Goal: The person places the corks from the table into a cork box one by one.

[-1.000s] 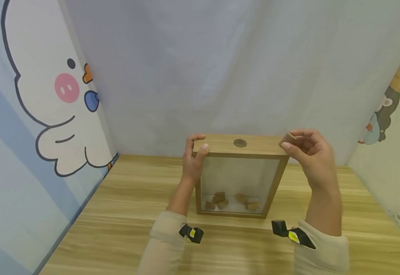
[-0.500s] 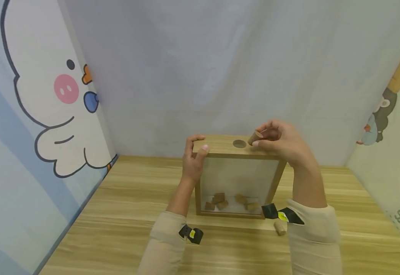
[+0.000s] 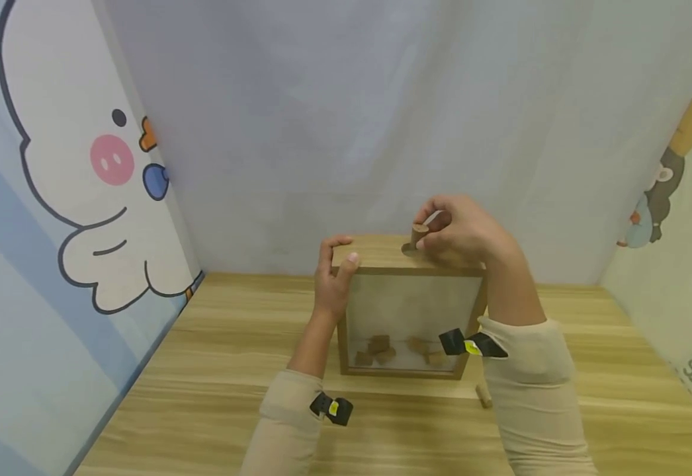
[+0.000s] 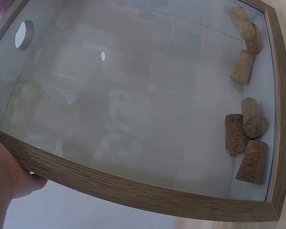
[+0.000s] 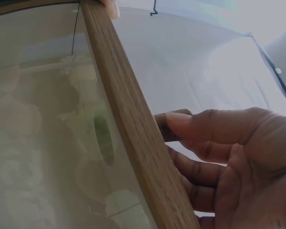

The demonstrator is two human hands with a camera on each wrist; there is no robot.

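Note:
A shallow wooden box (image 3: 376, 250) with a clear front stands upright on the table, a round hole (image 3: 407, 249) in its top. My right hand (image 3: 468, 228) pinches a cork (image 3: 419, 233) between thumb and fingers, upright at the hole; whether its lower end is inside is hard to see. In the right wrist view the same cork (image 5: 168, 132) pokes out behind the frame edge. My left hand (image 3: 331, 284) grips the box's top left corner, thumb in front. Several corks (image 4: 252, 162) lie along the box floor in the left wrist view.
Another loose cork (image 3: 483, 396) lies on the wood-grain table (image 3: 203, 390) right of the box, beside my right sleeve. A pale curtain (image 3: 298, 132) hangs behind. Cartoon-printed walls (image 3: 72, 218) stand at both sides.
My right hand has carried its cork left, from the box's top right corner to the hole, turning it upright. The loose cork on the table has come into view. My left hand stays put.

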